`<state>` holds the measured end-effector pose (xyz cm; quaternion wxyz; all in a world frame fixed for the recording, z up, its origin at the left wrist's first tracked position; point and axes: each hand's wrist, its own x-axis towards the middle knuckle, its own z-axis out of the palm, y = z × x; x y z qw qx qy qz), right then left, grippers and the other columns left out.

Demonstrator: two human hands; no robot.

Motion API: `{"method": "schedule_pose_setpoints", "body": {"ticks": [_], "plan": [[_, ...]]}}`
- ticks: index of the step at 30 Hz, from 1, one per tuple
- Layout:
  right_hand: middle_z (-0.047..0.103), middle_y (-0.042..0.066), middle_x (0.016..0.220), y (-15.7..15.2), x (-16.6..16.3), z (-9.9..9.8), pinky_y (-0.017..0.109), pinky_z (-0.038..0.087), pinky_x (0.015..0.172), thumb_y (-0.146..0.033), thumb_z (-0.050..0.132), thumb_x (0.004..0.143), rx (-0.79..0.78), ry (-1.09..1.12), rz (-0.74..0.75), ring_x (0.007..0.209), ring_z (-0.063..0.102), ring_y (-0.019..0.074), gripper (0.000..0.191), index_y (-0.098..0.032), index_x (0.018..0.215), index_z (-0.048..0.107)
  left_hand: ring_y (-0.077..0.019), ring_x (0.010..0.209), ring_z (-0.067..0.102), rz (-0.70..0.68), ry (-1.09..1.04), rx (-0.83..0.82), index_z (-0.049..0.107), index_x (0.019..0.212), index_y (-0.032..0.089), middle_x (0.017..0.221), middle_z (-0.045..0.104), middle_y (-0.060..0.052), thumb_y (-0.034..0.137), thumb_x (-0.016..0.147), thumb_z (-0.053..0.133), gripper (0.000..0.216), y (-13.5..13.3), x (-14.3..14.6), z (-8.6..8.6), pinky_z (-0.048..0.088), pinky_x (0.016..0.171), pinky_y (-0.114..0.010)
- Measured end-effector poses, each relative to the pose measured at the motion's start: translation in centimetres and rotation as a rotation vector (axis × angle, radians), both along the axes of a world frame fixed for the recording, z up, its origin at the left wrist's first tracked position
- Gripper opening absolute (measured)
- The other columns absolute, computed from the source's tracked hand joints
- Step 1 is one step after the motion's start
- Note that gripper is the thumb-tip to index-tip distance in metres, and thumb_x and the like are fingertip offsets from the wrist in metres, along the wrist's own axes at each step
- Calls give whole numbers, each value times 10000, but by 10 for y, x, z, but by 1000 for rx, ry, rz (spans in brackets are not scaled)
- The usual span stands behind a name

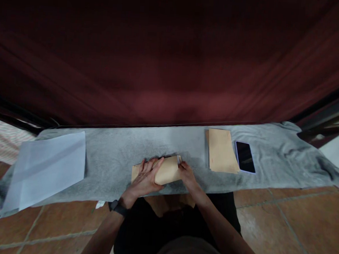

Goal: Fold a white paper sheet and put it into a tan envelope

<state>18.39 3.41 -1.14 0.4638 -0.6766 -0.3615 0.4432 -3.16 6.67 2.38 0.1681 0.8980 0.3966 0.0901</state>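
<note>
A brown paper envelope (pixel 168 170) lies at the near edge of the grey cloth, its right part slightly bulged. My left hand (pixel 147 178) holds it from above, fingers spread over it and the thumb along its near edge. Brown paper also shows to the left of those fingers. At the envelope's right end, my right hand (pixel 187 175) is closed, its fingertips pinching there. A sliver of white paper (pixel 179 159) shows at this end, beside the right fingertips. Whether the fingertips also grip that paper is hidden.
Grey cloth (pixel 110 150) covers the narrow surface. Large white sheets (pixel 50 167) lie at the left. A stack of brown envelopes (pixel 221 151) and a phone (pixel 245 156) lie to the right. A dark red panel (pixel 167 65) rises behind; tiled floor (pixel 273 221) shows below.
</note>
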Motion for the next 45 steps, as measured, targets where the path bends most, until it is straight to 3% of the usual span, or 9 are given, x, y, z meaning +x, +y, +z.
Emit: {"method": "schedule_pose_setpoints", "body": {"ticks": [7,20,25,30,32,35,39,42,45], "plan": [[676,14,645,-7,8,11,277,468,665,-204,557,789,-27,-78,55,685,632,190,200,-208,619,662,-385,1425,403,6,20,11,134,1628,257,1509,447,-152,407,649,835,1213,1,1,4,130,1234,-639],[697,-22,752,-15,2,16,286,512,733,-219,576,748,128,-40,-59,749,664,185,52,-255,781,593,-396,1456,353,-30,35,85,133,1632,253,1517,429,-167,419,686,803,1171,4,1,4,109,1237,-635],[704,-41,790,-14,2,13,280,513,679,-249,651,687,155,144,-181,726,662,182,429,-245,1113,603,-394,1474,333,-38,51,100,148,1633,257,1549,405,-173,415,703,803,1148,8,1,7,93,1239,-637],[708,-25,685,-8,5,7,276,502,593,-332,734,619,42,404,-159,640,653,184,212,-222,786,665,-411,1544,183,-35,1,94,176,1628,264,1665,241,-175,460,743,807,1105,9,-3,8,75,1236,-655],[710,-12,669,-6,7,6,280,508,578,-380,740,615,41,441,-187,632,664,194,223,-224,743,645,-395,1561,133,44,-117,68,170,1627,283,1694,172,-153,504,805,759,1035,2,-2,8,94,1238,-650],[730,5,712,-6,7,6,283,512,560,-424,721,615,48,498,-238,652,682,209,262,-243,781,629,-332,1557,195,374,-462,-57,198,1613,290,1685,209,-133,538,917,623,852,-16,6,2,243,1235,-572],[755,27,813,-7,-3,6,280,520,577,-409,681,627,61,548,-274,708,699,211,282,-242,848,628,-290,1376,518,876,-987,-425,424,1469,257,1473,524,-144,564,908,624,671,-44,36,-7,477,1101,-481],[754,31,834,-9,-15,4,282,528,605,-390,674,627,70,559,-281,717,698,205,298,-227,872,629,-237,1018,726,875,-1234,-947,571,1257,220,1108,727,-100,537,828,741,560,-56,66,-4,594,903,-424],[748,28,827,-13,-20,5,287,536,621,-402,674,633,87,547,-267,700,689,195,319,-214,887,628,-198,884,738,825,-1325,-1109,650,1072,209,1015,749,-53,418,666,890,516,-60,88,5,595,754,-321]]}}
